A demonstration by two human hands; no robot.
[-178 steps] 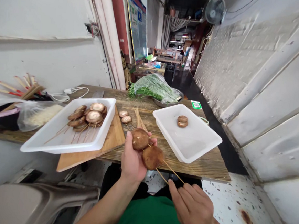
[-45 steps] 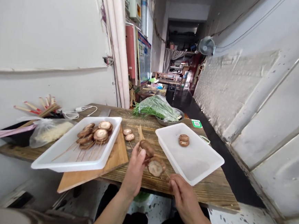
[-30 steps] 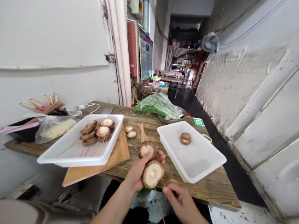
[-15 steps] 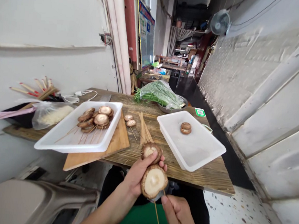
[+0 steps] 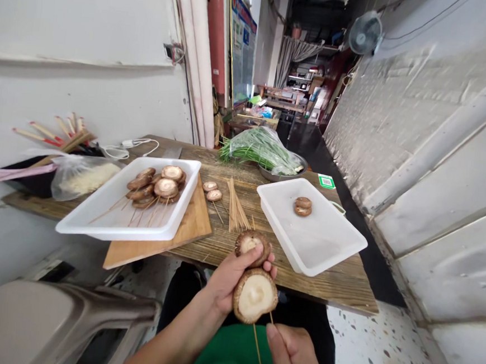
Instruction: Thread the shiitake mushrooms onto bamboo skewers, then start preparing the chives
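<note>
My left hand (image 5: 236, 274) is closed around two shiitake mushrooms, thumb on the upper one (image 5: 246, 242). The lower mushroom (image 5: 255, 296) hangs below it with its pale, stemless underside towards me. One bamboo skewer (image 5: 259, 354) runs down out of the lower cap. Between thumb and fingers, my right hand (image 5: 292, 351) pinches a second skewer (image 5: 271, 318) at that cap's lower right edge. A thin stick tip (image 5: 254, 222) shows just above the upper cap. Beyond my hands, a bundle of loose skewers (image 5: 236, 207) lies on the wooden table (image 5: 195, 255).
A white tray (image 5: 92, 228) with skewered mushrooms rests partly on a cutting board (image 5: 157, 251) at left. Two small mushrooms (image 5: 212, 191) on a skewer lie beside it. The right white tray (image 5: 330, 250) holds two mushrooms (image 5: 303, 206). Bagged green stalks (image 5: 262, 150) sit behind.
A stick tip now shows above the upper mushroom. My right hand has shifted slightly, still pinching the skewer by the lower cap. The whole view has moved a little.
</note>
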